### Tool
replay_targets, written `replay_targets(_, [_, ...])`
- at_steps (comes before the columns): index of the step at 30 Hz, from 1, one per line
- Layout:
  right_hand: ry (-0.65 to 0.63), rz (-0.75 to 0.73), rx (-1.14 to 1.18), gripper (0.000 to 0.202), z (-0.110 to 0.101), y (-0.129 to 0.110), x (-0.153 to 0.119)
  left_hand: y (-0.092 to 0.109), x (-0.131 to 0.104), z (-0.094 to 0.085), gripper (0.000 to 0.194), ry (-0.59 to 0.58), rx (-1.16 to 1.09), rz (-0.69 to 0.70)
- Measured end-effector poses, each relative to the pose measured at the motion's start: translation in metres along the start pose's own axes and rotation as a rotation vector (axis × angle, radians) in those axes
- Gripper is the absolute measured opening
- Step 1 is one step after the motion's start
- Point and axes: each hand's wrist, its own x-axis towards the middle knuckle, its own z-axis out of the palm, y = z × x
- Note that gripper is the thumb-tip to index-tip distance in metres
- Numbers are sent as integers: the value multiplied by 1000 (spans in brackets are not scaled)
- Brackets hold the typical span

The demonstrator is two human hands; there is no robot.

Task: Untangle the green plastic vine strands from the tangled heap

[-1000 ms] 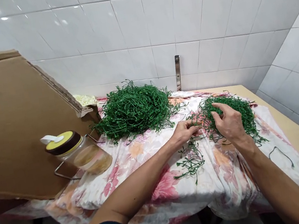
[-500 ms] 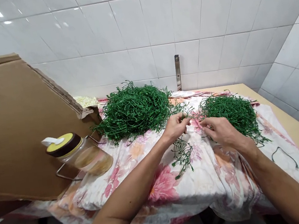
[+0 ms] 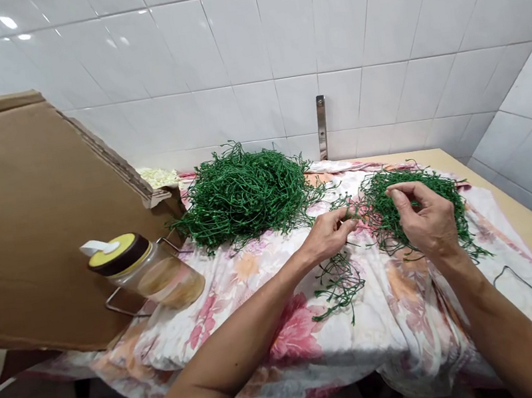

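My left hand (image 3: 331, 234) is closed in a pinch on thin green stems, between two green piles. A large heap of green stems (image 3: 248, 195) rises to its left. Below the hand, a small loose cluster of stems (image 3: 341, 284) lies on the floral cloth (image 3: 297, 328). Over the near part of the smaller green pile (image 3: 384, 197) is my right hand (image 3: 424, 214), with thumb and forefinger curled close together. Whatever those fingertips may hold is too small to make out.
A jar (image 3: 167, 278) with a yellow and dark lid leans beside a large cardboard piece (image 3: 37, 222) at the left. A metal strip (image 3: 322, 128) is on the tiled wall. One dark loop (image 3: 518, 280) lies at the right.
My right hand has moved right and slightly up, away from my left hand and over the smaller pile. The small cluster below my left hand looks more spread out.
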Motion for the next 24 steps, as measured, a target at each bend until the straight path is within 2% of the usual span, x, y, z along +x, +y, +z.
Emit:
replay_targets(6, [-323,-217,77,16,6,-2,-2,2,-2,8,27,-42,16,13])
replay_targets(11, [-495,-129,15,18,11,5,-3,-2,-2,11,30,-39,36,-4])
replay_targets(14, [-513,-72,25,15,12,6,-5,-6,-1,11,29,-18,7,-29])
replay_targets(17, [-472,-44,27,15,14,8,-7,-7,1,10,25,-4,-134,-71])
replay_targets(21, [-434,-36,1,14,17,10,-9,-2,2,7,39,-35,-382,-153])
replay_targets(24, [-439,-28,-12,15,19,10,-10,1,3,7,43,-10,-430,-140])
